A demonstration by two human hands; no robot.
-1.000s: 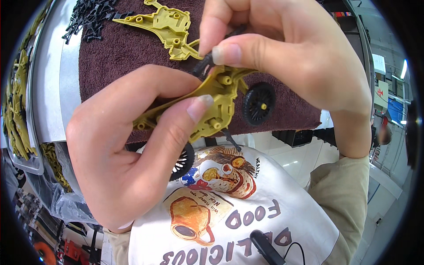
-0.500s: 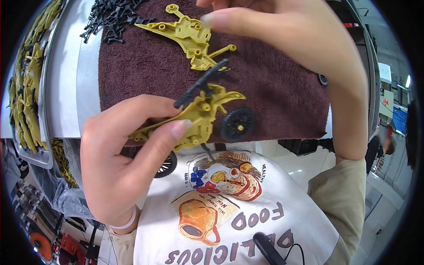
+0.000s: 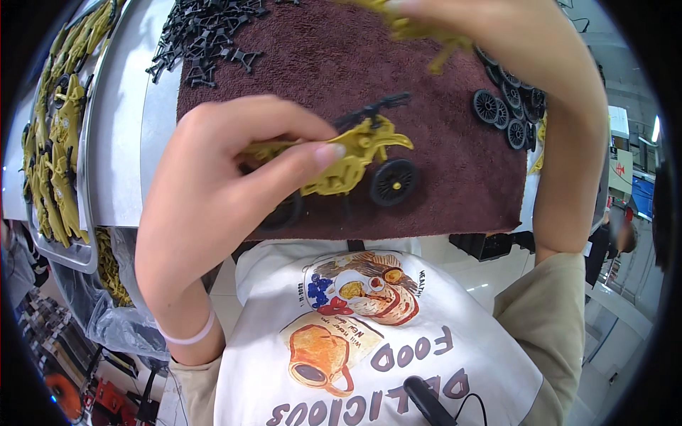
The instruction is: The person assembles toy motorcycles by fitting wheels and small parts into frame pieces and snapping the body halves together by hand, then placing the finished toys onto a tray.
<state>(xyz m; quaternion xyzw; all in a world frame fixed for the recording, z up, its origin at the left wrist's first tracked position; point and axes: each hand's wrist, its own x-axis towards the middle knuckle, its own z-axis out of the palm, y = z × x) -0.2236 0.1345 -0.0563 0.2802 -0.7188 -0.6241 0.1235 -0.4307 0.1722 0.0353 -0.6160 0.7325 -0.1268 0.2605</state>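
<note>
the right hand (image 3: pixel 483 42) has lifted away gripping a yellow part (image 3: pixel 419 32), left hand (image 3: pixel 213 184) pinching the toy motorbike (image 3: pixel 355 160) over the brown mat (image 3: pixel 426 106).

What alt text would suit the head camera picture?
A left hand holds a yellow toy motorcycle with black wheels over a brown mat. The right hand grips another yellow part near loose black wheels.

Left hand (image 3: pixel 213 192) pinching yellow toy motorcycle (image 3: pixel 352 160) over brown mat (image 3: pixel 440 106), right hand (image 3: pixel 497 35) lifting yellow part (image 3: pixel 419 32)
</note>
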